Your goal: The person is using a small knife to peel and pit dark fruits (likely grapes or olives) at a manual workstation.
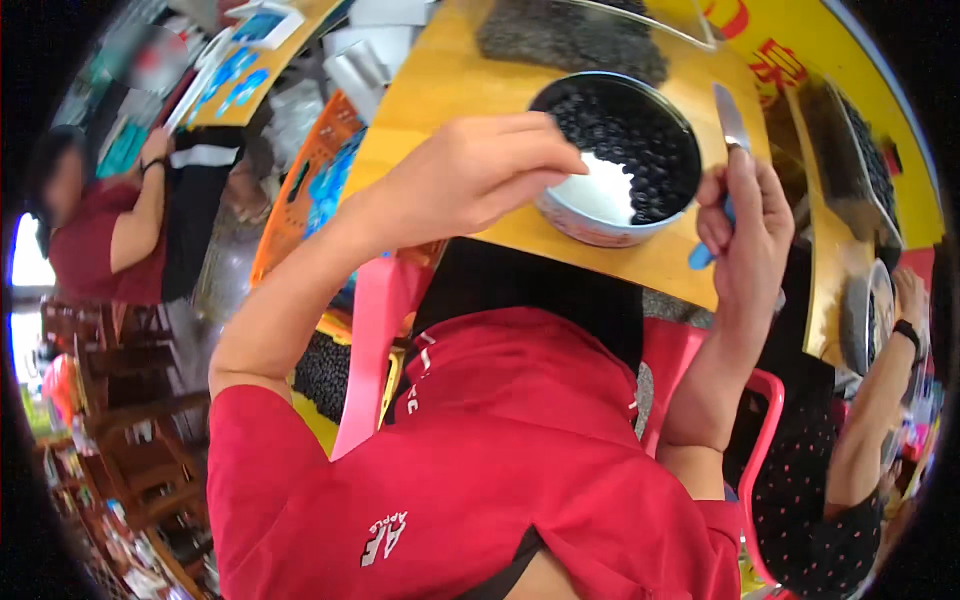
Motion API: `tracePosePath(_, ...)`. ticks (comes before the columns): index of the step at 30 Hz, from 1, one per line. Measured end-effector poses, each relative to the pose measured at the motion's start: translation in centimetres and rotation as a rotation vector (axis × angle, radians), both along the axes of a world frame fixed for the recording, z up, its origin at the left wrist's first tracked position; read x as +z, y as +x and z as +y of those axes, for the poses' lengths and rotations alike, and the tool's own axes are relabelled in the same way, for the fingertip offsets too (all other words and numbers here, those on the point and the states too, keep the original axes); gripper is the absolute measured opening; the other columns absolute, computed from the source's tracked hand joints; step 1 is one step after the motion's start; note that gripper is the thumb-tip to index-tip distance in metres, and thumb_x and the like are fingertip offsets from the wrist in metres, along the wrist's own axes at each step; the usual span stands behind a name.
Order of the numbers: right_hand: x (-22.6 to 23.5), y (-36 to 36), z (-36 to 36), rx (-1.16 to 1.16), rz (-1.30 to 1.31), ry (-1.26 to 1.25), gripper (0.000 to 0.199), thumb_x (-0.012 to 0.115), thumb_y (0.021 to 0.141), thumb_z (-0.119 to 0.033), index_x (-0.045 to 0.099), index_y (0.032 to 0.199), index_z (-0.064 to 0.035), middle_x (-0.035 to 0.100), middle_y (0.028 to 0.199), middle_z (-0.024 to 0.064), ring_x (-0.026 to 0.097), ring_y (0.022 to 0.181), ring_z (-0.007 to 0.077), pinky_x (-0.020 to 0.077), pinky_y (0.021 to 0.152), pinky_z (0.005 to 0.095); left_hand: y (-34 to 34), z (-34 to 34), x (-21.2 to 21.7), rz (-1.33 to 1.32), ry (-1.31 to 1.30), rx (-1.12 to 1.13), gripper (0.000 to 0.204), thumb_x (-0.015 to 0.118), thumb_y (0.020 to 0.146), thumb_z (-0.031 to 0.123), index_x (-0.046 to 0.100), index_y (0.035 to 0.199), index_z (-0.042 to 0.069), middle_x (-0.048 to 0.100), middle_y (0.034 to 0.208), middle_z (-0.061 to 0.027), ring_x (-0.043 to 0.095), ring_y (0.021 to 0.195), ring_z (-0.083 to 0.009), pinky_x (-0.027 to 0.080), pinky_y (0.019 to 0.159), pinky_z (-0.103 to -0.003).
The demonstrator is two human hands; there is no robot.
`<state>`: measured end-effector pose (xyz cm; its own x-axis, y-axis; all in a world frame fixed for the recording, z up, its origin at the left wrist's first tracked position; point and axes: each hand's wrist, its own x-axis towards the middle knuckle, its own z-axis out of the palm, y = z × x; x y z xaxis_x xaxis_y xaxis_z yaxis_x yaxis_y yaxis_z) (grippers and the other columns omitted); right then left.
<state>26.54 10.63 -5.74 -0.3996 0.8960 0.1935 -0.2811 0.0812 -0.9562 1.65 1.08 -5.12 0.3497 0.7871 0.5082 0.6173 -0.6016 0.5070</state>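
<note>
My left hand (490, 168) hovers over the near left rim of a round tin (590, 230), thumb and fingertips pinched together. Whatever they may hold is hidden or too small to name. Inside the tin lie many small, shiny black oval pieces (655, 150), with part of its white bottom bare at the front. To the tin's right, my right hand (748, 215) is closed around the blue handle of a knife (732, 120). Its metal blade points up and away from me.
Dark grey pieces lie in a heap (570, 45) at the wooden table's (430, 110) far side. An orange crate (300, 215) holding blue items stands at the left. Two people sit nearby: one in dark red (110, 245), another at the right with an arm (870, 410) by a bowl (868, 315).
</note>
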Motion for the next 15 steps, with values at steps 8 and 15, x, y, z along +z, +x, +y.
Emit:
tracePosePath(8,0.1,0.8,0.5,-0.014,0.069,0.031,0.027,0.047,0.101,-0.025,0.053,0.087,-0.0026,0.056,0.072,0.0053,0.036,0.046,0.0037,0.0325,0.043,0.0194,5.8,9.9,-1.8,0.441,-0.561,-0.026,0.035,0.067,0.08,0.03,0.063,0.104,0.005,0.068,0.093,-0.0171,0.064,0.093,-0.035,0.051,0.079,-0.041)
tracePosePath(15,0.4,1.1,0.7,-0.022,0.064,0.031,0.028,0.047,0.101,-0.025,0.054,0.086,-0.0024,0.055,0.069,0.0044,0.035,0.045,0.0033,0.0321,0.043,0.0193,8.1,11.2,-3.9,0.472,-0.435,-0.167,0.028,0.067,0.082,0.019,0.06,0.104,0.004,0.067,0.092,-0.0164,0.063,0.093,-0.0341,0.051,0.078,-0.043)
